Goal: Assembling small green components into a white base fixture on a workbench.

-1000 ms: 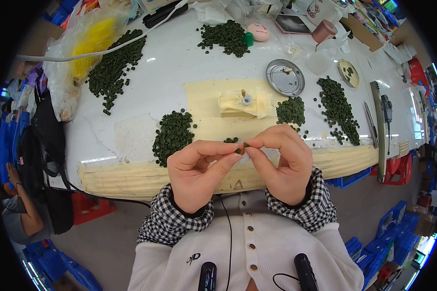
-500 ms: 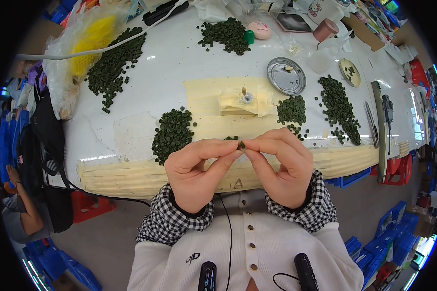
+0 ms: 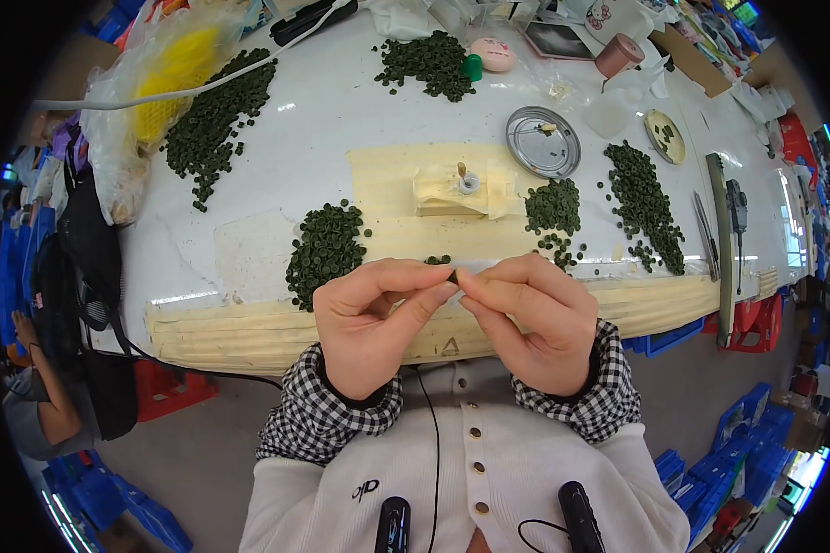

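Note:
My left hand is closed in a pinch, with a small dark green piece between thumb and forefinger. Against the other side of this piece press the fingertips of my right hand, its fingers curled together. Most of the piece is covered by fingertips. Just beyond the hands lie a few loose green pieces on the table. A pile of small round green pieces sits beside my left hand, and a smaller green pile lies beyond my right hand.
A taped block with a small upright holder stands ahead. Around it are a round metal tin lid, a pale dish, tweezers and more green piles. A white cable crosses the far left. Another person's arm shows at left.
My right fingertips have shifted slightly, and the thumb now sits lower, a little off the forefinger. The piece has turned and shows less. My left hand has barely moved.

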### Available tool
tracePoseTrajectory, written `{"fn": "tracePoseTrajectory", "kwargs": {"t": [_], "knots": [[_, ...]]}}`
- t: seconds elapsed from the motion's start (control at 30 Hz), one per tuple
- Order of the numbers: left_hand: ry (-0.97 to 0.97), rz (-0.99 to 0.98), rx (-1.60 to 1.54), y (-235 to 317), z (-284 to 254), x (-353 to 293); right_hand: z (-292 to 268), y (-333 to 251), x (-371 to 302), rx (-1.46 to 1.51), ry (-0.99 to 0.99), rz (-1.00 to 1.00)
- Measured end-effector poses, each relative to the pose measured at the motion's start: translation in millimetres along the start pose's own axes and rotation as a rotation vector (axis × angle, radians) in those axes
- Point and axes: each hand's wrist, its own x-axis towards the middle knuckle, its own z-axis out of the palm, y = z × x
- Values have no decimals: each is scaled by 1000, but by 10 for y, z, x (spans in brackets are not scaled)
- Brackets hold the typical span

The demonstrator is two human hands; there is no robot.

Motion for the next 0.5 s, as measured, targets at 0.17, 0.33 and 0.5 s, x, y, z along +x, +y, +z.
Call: {"fn": "tracePoseTrajectory", "kwargs": {"t": [0.17,0.33,0.5], "knots": [[-22,73,53,1,-10,15,-13,2,-8,29,-8,25],[-38,166,121,-5,-8,47,13,-4,-32,60,20,73],[77,-35,-56,68,68,-8,19,4,-36,71,12,55]]}}
